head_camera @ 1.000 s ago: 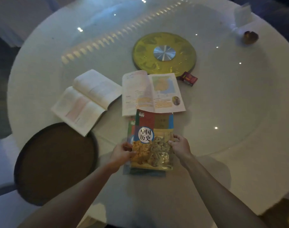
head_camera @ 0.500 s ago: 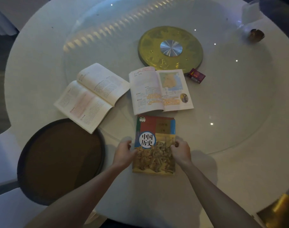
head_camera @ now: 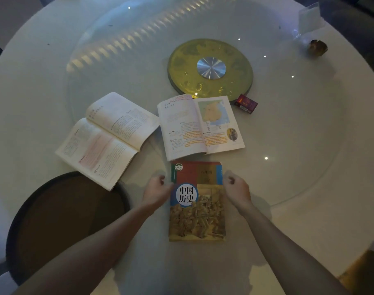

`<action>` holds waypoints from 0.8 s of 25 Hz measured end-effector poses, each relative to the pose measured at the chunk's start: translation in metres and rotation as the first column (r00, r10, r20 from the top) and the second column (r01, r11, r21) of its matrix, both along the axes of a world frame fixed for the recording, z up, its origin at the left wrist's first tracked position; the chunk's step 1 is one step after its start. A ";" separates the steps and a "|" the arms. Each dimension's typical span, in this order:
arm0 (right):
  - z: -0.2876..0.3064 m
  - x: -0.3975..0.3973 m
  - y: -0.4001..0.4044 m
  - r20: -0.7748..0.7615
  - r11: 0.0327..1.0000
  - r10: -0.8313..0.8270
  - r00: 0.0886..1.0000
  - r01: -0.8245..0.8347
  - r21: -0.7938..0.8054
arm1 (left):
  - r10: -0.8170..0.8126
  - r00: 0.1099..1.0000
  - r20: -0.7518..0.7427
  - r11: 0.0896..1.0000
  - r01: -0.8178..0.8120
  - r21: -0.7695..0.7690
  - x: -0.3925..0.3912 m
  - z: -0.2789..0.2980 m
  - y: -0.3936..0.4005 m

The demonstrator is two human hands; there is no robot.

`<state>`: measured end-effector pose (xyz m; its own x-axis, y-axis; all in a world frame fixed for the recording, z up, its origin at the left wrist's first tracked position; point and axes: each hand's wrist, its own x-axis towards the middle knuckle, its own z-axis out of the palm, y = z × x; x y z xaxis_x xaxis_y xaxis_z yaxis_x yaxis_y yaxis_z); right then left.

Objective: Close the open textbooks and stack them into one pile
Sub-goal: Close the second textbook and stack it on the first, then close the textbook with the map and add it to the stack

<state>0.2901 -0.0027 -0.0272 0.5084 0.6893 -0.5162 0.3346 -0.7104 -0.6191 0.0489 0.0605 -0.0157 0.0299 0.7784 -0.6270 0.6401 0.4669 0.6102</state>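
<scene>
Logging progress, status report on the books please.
Left hand and right hand at the closed book's sides, grip unclear. Map book and left book open. Nothing blocking.

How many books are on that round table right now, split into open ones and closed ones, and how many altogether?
Open books: 2, the pinkish-page book on the left and the map-page book in the middle.
Closed books: 1, the colourful history book lying flat between the left hand and the right hand; whether another lies under it cannot be told.
Total: 3 books.
</scene>
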 end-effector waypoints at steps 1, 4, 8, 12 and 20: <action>0.008 0.008 0.016 -0.003 1.000 -0.010 1.000 0.010 0.014 | 0.035 0.999 0.017 0.999 -0.036 0.029 0.004 0.004 0.018; 0.020 0.037 0.069 0.005 0.999 -0.010 1.000 0.010 0.045 | 0.093 0.995 0.041 0.992 -0.096 0.087 0.020 0.012 0.070; 0.017 0.068 0.130 0.040 0.996 0.077 0.996 -0.078 0.034 | 0.173 0.985 -0.013 0.984 -0.172 0.048 0.044 0.000 0.124; -0.003 0.086 0.166 0.065 0.992 0.121 0.990 -0.120 -0.025 | 0.209 0.968 -0.136 0.978 -0.210 0.006 0.060 -0.028 0.151; -0.034 0.099 0.187 0.336 0.981 0.072 0.939 -0.006 -0.192 | 0.322 0.946 -0.036 0.946 -0.323 -0.032 0.079 -0.045 0.166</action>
<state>0.3887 0.1848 -0.0610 0.6504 0.6209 -0.4377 0.5313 -0.7836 -0.3221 0.1282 0.2265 -0.0608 -0.2381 0.7199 -0.6520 0.4688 0.6731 0.5720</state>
